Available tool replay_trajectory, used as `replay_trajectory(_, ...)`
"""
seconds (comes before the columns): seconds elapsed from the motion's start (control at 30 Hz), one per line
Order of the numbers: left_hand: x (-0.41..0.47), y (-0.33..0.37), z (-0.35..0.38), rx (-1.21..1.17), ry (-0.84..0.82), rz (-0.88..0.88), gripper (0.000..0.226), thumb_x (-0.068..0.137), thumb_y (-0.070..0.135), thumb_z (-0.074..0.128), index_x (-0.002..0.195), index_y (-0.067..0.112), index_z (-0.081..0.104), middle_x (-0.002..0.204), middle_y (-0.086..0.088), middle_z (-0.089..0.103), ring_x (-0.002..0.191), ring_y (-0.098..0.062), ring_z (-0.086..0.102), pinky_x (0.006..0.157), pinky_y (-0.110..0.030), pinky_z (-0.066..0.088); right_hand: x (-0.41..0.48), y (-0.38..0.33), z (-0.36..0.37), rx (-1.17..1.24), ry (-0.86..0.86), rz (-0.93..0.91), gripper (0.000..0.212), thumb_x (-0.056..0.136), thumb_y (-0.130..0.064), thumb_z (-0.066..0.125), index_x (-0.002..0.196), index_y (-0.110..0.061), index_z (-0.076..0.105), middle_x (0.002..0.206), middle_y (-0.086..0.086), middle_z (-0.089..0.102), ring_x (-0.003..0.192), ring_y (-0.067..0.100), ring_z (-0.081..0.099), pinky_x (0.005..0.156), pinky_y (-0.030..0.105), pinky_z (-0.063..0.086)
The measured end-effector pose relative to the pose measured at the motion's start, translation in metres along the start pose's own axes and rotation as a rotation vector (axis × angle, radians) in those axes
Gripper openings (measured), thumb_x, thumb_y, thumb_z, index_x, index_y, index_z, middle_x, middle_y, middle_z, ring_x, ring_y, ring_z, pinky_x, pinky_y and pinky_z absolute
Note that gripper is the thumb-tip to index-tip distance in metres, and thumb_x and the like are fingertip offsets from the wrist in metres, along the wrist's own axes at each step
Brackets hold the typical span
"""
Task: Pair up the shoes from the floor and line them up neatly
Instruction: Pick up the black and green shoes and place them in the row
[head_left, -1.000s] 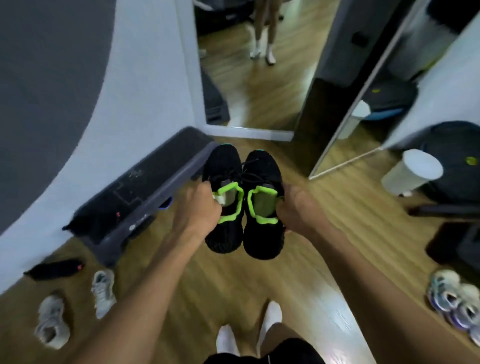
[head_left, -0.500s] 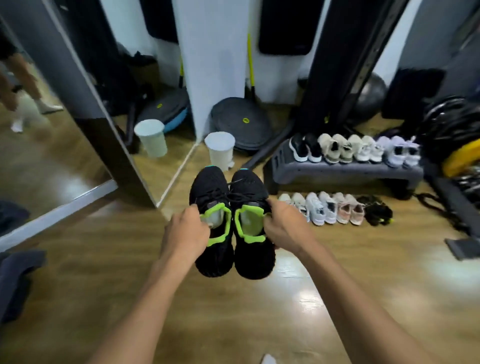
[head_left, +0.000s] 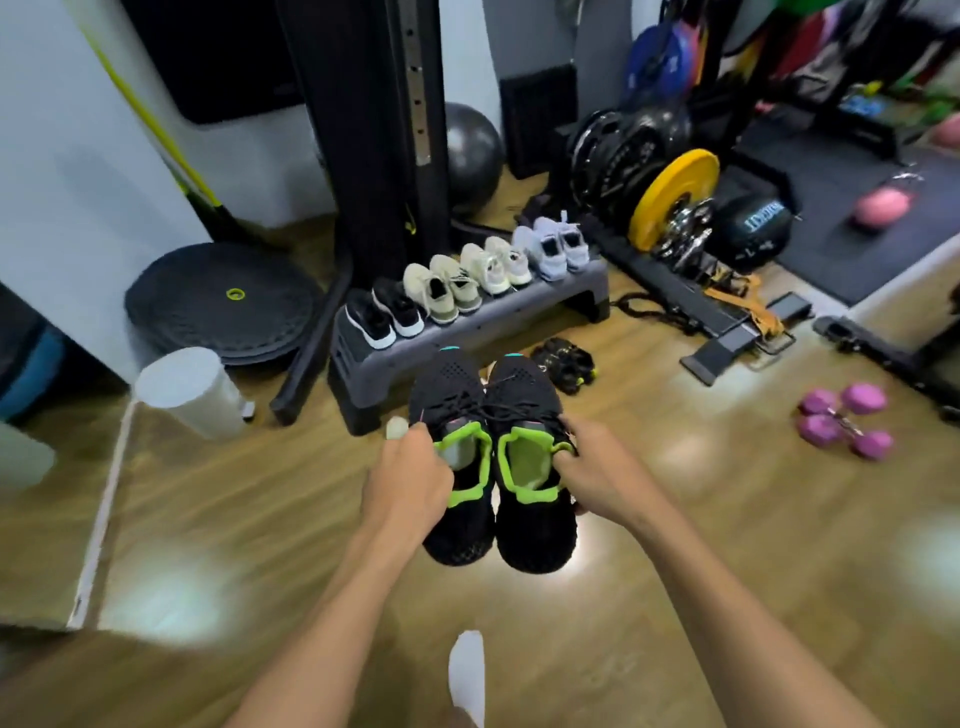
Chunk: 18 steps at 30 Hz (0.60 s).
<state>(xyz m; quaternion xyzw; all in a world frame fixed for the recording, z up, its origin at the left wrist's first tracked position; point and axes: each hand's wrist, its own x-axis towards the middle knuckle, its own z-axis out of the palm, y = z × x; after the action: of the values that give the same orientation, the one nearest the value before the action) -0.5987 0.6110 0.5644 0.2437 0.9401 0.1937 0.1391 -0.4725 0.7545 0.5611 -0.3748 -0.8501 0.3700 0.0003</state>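
Note:
I carry a pair of black knit shoes with neon green collars side by side above the wooden floor. My left hand (head_left: 410, 480) grips the left black shoe (head_left: 449, 395) at its collar. My right hand (head_left: 597, 475) grips the right black shoe (head_left: 524, 387) the same way. Ahead stands a grey step platform (head_left: 467, 343) with several pairs lined up on top: black-and-white shoes (head_left: 384, 312), beige shoes (head_left: 441, 288), cream shoes (head_left: 498, 265) and pale lilac shoes (head_left: 553, 244). A dark pair (head_left: 563, 364) lies on the floor in front of the platform; other floor shoes are hidden behind the carried pair.
A white bin (head_left: 189, 392) and a leaning mirror edge (head_left: 101, 519) are on the left. A black rack post (head_left: 374, 130), balance disc (head_left: 223, 301), weight plates (head_left: 670, 197) and purple dumbbells (head_left: 844, 418) surround the area. My socked foot (head_left: 467, 670) shows below.
My view has swung further right and closer to the step platform. The black pair stays gripped in both hands; the mirror has slid to the left edge.

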Motion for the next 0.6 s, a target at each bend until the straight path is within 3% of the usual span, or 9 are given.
replay_trajectory(0.13, 0.067, 0.058, 0.025, 0.063, -0.089, 0.147, 0.025, 0.087, 0.003, 0.041, 0.108, 0.006, 0.054, 0.112, -0.020, 0.060, 0.104, -0.042, 0.055, 0.078, -0.042, 0.044, 0.042, 0.029, -0.040, 0.027, 0.074, 0.170, 0.055, 0.083, -0.022, 0.044, 0.138, -0.023, 0.044, 0.115, 0.007, 0.065, 0.092, 0.032, 0.066, 0.081, 0.043, 0.055)
replay_trajectory(0.23, 0.113, 0.108, 0.040, 0.102, -0.129, 0.228, 0.026, 0.090, 0.004, 0.041, 0.113, 0.007, 0.052, 0.112, -0.018, 0.062, 0.105, -0.040, 0.057, 0.074, -0.038, 0.038, 0.077, 0.049, -0.074, 0.094, 0.125, 0.270, 0.065, 0.076, -0.033, 0.048, 0.140, -0.033, 0.039, 0.094, 0.000, 0.071, 0.080, 0.027, 0.069, 0.077, 0.041, 0.056)
replay_trajectory(0.33, 0.154, 0.157, 0.058, 0.094, -0.157, 0.276, 0.025, 0.091, 0.005, 0.041, 0.113, 0.007, 0.051, 0.114, -0.019, 0.061, 0.106, -0.041, 0.055, 0.077, -0.041, 0.041, 0.113, 0.073, -0.105, 0.207, 0.181, 0.326, 0.060, 0.071, -0.034, 0.052, 0.130, -0.032, 0.047, 0.075, -0.003, 0.067, 0.073, 0.023, 0.067, 0.070, 0.045, 0.057)
replay_trajectory(0.6, 0.262, 0.292, 0.131, 0.088, -0.213, 0.267, 0.024, 0.090, 0.003, 0.042, 0.112, 0.004, 0.052, 0.112, -0.019, 0.060, 0.106, -0.040, 0.053, 0.073, -0.037, 0.034, 0.243, 0.158, -0.198, 0.238, 0.208, 0.403, 0.051, 0.082, -0.032, 0.058, 0.132, -0.028, 0.047, 0.078, -0.006, 0.064, 0.073, 0.020, 0.064, 0.071, 0.041, 0.055)
